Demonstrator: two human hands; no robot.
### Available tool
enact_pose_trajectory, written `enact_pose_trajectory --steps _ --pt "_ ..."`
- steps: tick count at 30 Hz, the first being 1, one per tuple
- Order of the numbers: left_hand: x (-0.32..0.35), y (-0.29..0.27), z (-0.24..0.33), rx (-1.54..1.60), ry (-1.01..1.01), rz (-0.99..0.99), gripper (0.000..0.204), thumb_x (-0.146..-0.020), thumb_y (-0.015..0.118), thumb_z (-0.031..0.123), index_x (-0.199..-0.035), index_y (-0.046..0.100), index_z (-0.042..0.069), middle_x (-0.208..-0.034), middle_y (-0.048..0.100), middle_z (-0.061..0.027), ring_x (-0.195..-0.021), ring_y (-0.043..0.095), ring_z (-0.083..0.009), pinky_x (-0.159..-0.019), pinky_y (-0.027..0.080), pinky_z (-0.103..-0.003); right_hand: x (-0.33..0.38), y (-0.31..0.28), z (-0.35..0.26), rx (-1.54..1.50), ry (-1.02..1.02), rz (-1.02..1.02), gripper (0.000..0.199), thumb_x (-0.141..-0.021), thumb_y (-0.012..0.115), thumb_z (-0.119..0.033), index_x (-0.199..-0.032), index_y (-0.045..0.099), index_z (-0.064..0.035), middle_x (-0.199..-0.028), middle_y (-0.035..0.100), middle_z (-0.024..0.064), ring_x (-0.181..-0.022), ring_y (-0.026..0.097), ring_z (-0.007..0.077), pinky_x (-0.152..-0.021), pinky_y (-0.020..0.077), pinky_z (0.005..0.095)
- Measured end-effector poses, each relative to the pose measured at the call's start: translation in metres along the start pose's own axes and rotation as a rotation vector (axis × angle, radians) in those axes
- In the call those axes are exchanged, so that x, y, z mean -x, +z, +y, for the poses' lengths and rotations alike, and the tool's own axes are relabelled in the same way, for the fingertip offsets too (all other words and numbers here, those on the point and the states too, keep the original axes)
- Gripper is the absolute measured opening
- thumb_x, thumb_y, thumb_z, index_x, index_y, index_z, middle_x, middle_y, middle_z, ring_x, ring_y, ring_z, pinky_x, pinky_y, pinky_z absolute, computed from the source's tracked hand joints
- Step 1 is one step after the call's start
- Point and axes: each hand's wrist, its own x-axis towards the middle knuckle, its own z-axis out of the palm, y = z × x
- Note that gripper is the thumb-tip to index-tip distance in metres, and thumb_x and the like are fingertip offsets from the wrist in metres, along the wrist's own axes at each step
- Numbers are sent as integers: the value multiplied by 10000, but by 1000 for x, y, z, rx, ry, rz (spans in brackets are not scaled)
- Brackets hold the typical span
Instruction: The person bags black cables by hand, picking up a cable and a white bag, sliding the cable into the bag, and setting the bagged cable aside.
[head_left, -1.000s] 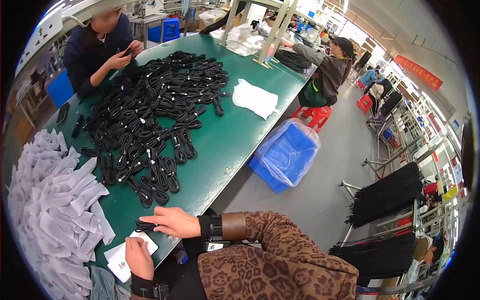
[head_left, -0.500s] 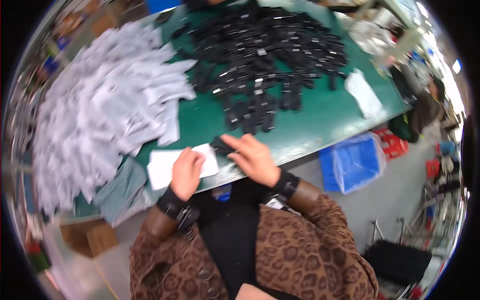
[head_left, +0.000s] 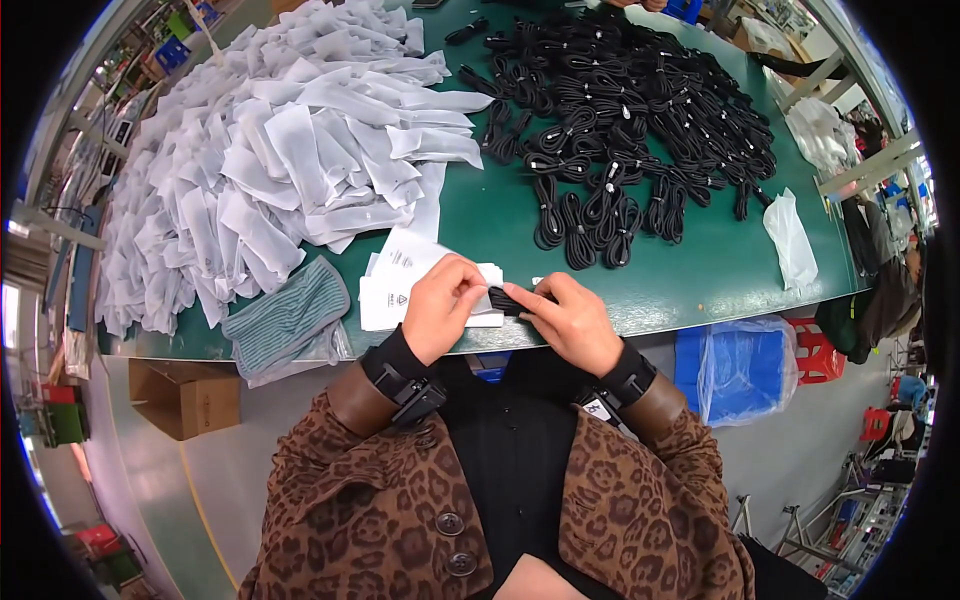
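Note:
Over a stack of flat white bags (head_left: 374, 308) near the table's front edge, my left hand (head_left: 438, 308) is closed in a pinch at the edge of one white bag (head_left: 404, 256), which is tilted up from the stack. My right hand (head_left: 577, 322) grips a coiled black cable (head_left: 508, 300) at the mouth of that bag. Fingertips of both hands nearly meet there. How far the coil sits inside the bag is partly hidden by my fingers.
A large heap of filled whitish bags (head_left: 290, 150) covers the table's left. Many coiled black cables (head_left: 660, 110) lie at the back right. A folded striped green cloth (head_left: 290, 308), a single white bag (head_left: 790, 240) and a lined blue bin (head_left: 735, 370) are nearby.
My left hand now pinches a bag's edge and has lifted the bag at a tilt. My right hand has brought the black cable up to it. The view has also shifted.

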Motion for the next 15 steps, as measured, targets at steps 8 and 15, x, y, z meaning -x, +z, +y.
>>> enact_pose_trajectory --steps 8,15 --pt "-10 -6 17 -274 432 -70 145 -773 670 -37 -869 584 31 -998 605 -105 -907 554 -310 -787 462 -358 -10 1 2 -918 834 -254 289 -898 664 -57 -1185 630 -55 -890 561 23 -747 566 128 -627 480 279" --pt "-21 -16 30 -89 198 -34 92 -835 664 25 -889 590 21 -1023 591 -79 -922 548 -205 -786 445 -297 -19 5 -15 -286 21 194 251 -881 692 -34 -1117 604 -18 -968 558 72 -762 563 113 -659 468 238"
